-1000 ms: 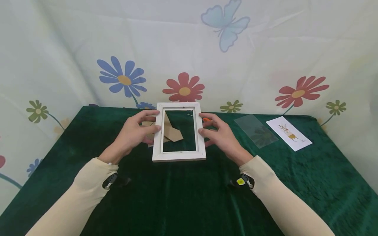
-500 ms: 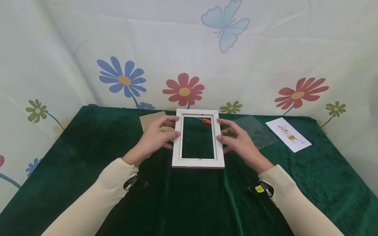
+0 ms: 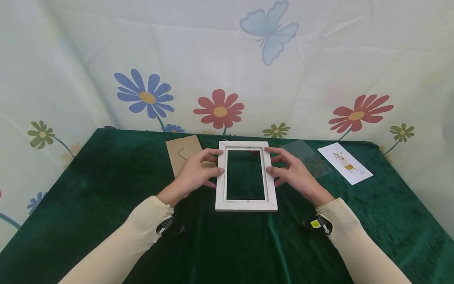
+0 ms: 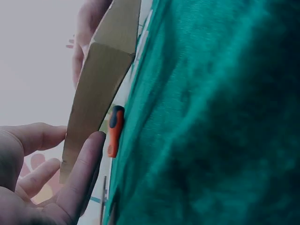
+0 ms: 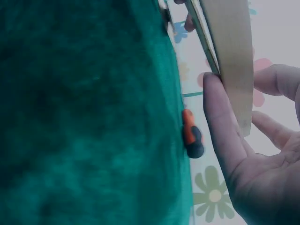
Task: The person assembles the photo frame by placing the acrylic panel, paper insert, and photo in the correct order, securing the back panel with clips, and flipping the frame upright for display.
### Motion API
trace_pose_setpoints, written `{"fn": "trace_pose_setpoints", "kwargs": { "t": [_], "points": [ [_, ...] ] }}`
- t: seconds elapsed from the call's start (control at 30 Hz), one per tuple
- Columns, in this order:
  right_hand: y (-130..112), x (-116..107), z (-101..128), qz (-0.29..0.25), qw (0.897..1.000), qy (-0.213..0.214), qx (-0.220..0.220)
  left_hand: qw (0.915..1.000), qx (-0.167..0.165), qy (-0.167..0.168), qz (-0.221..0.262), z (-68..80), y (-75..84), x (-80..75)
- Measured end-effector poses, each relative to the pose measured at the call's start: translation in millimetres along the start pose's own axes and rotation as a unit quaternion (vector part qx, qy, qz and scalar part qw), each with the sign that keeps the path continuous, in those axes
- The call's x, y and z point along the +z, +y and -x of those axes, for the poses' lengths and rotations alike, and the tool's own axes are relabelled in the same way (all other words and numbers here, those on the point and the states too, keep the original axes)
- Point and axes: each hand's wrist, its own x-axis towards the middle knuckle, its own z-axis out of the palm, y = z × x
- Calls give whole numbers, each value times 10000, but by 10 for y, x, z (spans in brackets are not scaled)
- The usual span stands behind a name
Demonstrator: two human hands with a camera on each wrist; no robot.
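Note:
An empty white picture frame (image 3: 246,175) is held just over the green cloth near the table's middle. My left hand (image 3: 199,172) grips its left side, thumb on top and fingers underneath. My right hand (image 3: 292,173) grips the right side the same way. In the left wrist view a finger (image 4: 83,174) lies under the frame's edge (image 4: 98,89). The right wrist view shows the frame's edge (image 5: 232,61) above my fingers (image 5: 220,126). An orange-handled screwdriver (image 4: 115,131) (image 5: 192,133) lies on the cloth beneath the frame's far end.
A brown cardboard backing (image 3: 183,151) lies left of the frame. A clear sheet (image 3: 307,157) and a printed card (image 3: 345,163) lie to the right. The green cloth (image 3: 106,189) covers the table, and a flowered backdrop stands behind.
Both hands have carried the frame to the right and nearer to me, off the cardboard backing. It now hangs over the screwdriver.

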Motion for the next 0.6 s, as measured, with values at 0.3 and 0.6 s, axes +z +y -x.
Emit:
{"fn": "trace_pose_setpoints", "kwargs": {
  "t": [0.3,0.6],
  "points": [
    [142,-13,-37,78,9997,-194,108,9999,-63,-108,-75,-21,-108,68],
    [185,1,-69,88,9992,-388,71,9996,-93,-186,-194,-29,-172,56]
  ]
}}
